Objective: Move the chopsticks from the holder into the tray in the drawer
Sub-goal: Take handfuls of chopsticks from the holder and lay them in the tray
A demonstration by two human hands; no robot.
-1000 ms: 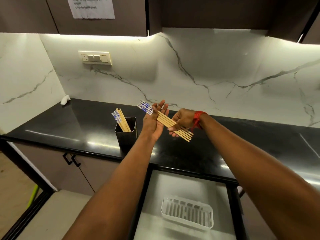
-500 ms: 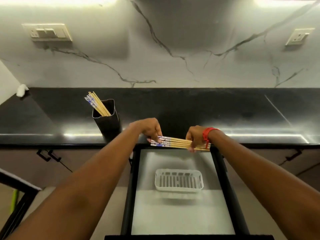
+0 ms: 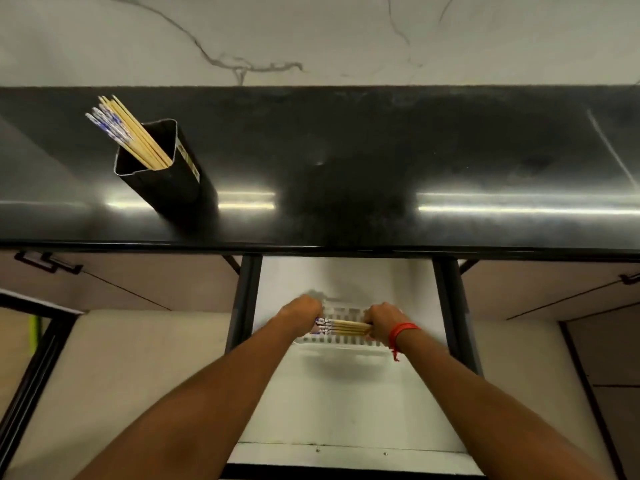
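Both hands, left hand (image 3: pixel 302 315) and right hand (image 3: pixel 382 322), fingers closed, are gripping a chopstick bundle (image 3: pixel 344 328) by its ends just over the white tray (image 3: pixel 341 342) in the open drawer (image 3: pixel 346 403); uneven release is risking sticks rolling past the tray rim; further back, more chopsticks (image 3: pixel 130 133) are leaning in the black holder (image 3: pixel 162 181) near the glossy black tabletop (image 3: pixel 381 150)'s front-left edge, marble wall (image 3: pixel 311 32) behind.

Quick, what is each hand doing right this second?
Left hand: closed on the patterned end of the chopstick bundle, over the tray.
Right hand: closed on the bundle's plain end.

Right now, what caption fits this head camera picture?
Both hands lower chopsticks into the drawer's white tray.
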